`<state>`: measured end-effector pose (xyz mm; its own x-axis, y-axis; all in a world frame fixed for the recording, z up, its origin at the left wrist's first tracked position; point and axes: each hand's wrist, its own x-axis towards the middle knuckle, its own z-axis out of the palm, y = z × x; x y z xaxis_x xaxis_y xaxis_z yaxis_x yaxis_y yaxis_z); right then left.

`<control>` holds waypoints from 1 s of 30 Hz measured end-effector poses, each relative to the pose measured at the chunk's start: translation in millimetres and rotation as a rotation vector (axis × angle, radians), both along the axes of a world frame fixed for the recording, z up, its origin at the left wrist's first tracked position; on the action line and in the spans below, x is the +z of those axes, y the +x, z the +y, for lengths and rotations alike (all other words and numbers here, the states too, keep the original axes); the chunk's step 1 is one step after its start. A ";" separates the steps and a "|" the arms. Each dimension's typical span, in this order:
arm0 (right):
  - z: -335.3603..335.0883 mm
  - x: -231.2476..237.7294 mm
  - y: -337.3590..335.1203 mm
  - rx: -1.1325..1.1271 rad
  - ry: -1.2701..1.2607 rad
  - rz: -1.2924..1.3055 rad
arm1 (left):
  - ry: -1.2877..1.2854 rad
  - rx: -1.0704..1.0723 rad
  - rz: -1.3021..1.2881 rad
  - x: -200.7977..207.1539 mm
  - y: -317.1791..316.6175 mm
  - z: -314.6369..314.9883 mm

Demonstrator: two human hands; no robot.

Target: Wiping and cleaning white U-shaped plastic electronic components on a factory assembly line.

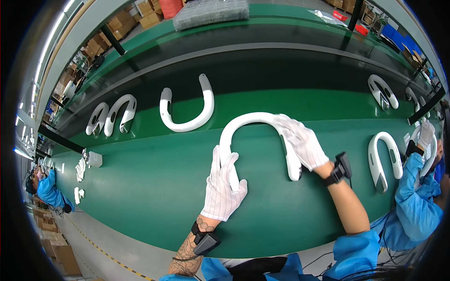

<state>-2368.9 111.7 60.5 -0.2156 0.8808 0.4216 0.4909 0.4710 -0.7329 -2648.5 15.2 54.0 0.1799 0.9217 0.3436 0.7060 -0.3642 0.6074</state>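
Item: white U-shaped band (255,122), open end toward the person, lying on the green surface (154,187). All places below are given from this band.

Hands: left hand (224,185), white-gloved, lay flat over the band's left leg, fingers spread and pointing up along it, pressing rather than pinching. Right hand (302,142), also gloved, was wrapped over the right leg near the top of the curve, fingers closed around it. Both forearms were bare, each with a black wrist device; the left forearm came in nearly upright from below, the right slanted in from the lower right.

Step, as judged: the band was being steadied and held on the surface by both legs, as for inspection or repositioning. Any lift from here would call for the left hand to change from a flat press to a grip, since only the right hand had a true hold.

Nearby: a second band (187,105) up-left, open end away; two smaller curved pieces (111,117) farther left; another band (384,159) to the right; more pieces (383,91) up-right. A co-worker's gloved hand (426,136) and blue sleeve at far right. A stack of clear trays (211,13) well above, beyond the surface.
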 end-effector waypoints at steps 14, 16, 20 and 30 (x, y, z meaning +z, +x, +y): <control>65.4 24.8 -126.4 0.120 0.110 -0.743 | -0.072 0.008 0.007 -4.3 3.5 -2.1; 70.1 21.6 -120.6 0.102 0.207 -0.775 | -0.028 0.015 0.025 -6.5 2.8 -1.7; 84.6 13.8 -79.1 -0.051 0.313 -0.912 | -0.013 0.001 0.003 -6.5 0.6 3.2; 100.5 -0.5 21.0 -0.374 -0.002 -0.875 | 0.157 -0.194 0.286 -6.1 13.4 14.9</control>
<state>-2347.8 212.2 60.1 -0.1578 0.9571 0.2430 0.9846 0.1711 -0.0347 -2635.1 30.1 47.9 0.4552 0.8011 0.3887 0.7478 -0.5809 0.3215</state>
